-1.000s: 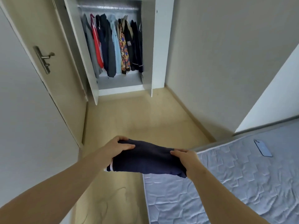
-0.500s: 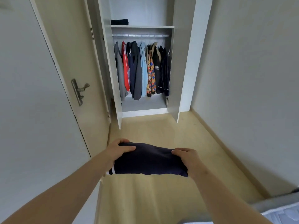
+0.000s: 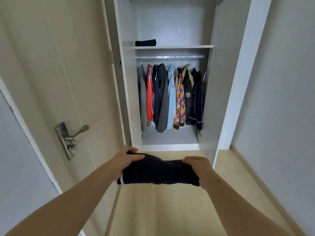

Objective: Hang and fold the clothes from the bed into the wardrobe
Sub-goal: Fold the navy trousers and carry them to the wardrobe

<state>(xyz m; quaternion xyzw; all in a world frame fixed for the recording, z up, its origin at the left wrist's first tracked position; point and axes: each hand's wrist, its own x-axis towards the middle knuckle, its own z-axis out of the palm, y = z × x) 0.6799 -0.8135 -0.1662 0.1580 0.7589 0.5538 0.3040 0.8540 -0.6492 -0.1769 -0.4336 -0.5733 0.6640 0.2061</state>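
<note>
I hold the folded navy garment (image 3: 158, 172) level in the air before the open wardrobe (image 3: 170, 23), above the floor (image 3: 162, 210). My left hand (image 3: 127, 159) grips its left end and my right hand (image 3: 197, 166) its right end. The fingers beneath are hidden.

Against half a second ago, the grip is unchanged, the wardrobe stands nearer, and the bed corner has left view.

A dark folded item (image 3: 145, 42) lies at the left end of the shelf (image 3: 173, 47), above the hanging jackets (image 3: 170, 96). The wardrobe's top is cut off.
</note>
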